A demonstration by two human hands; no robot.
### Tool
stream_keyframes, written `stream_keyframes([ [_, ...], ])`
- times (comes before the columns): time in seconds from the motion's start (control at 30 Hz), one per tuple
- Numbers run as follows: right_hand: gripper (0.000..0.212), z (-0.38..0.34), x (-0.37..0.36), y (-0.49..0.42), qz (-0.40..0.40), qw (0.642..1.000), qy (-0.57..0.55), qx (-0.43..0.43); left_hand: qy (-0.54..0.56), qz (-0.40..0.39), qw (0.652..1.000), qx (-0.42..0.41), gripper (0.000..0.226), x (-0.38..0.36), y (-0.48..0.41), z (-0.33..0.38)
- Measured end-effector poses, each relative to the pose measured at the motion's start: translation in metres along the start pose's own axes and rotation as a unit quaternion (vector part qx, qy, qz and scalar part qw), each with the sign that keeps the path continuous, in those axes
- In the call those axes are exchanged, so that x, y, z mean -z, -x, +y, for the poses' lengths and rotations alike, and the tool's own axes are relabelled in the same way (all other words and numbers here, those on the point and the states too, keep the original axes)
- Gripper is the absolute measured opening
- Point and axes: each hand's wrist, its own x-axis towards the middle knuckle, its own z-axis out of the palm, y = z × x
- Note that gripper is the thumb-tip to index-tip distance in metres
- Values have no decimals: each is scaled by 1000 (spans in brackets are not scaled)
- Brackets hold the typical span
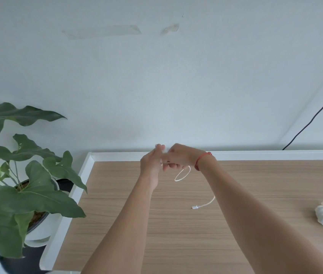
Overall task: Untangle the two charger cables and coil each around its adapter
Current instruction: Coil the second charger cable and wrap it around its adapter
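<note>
Coiling looks under way: right hand [178,158] curls its fingers round the white cable [196,207]; left hand [150,165] is too blurred to tell its grip. Next, wind in the slack at five o'clock.

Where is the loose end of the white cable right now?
In the head view, the loose end lies on the wooden table, between the left forearm and the right forearm, closer to the right one.

The table [176,240] is pale brown wood with fine streaked grain (plain white round its edge). The cable [206,205] is white, the bracelet [199,161] red, the plant [28,196] deep green, its pot [42,231] white, the wall [176,86] pale grey-blue, the cord [310,122] black.
</note>
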Motion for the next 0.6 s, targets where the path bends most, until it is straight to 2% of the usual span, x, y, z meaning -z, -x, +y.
stream_keyframes([
  [0.1,39,-8,12,0,44,996,-65,32,-80,-31,996,20,31,5,2,-7],
  [0.23,30,-15,25,-2,84,995,-27,48,-2,-77,996,39,39,10,4,-16],
  [0.3,26,-12,27,-7,77,996,3,48,43,-136,989,39,53,14,6,-17],
  [0.37,31,-3,26,-14,79,996,10,48,47,-162,985,37,62,16,9,-15],
  [0.5,45,17,15,-25,142,986,-66,53,52,-137,989,27,32,17,10,-10],
  [0.6,49,25,4,-28,194,970,-139,35,59,-149,987,22,23,18,12,-4],
])
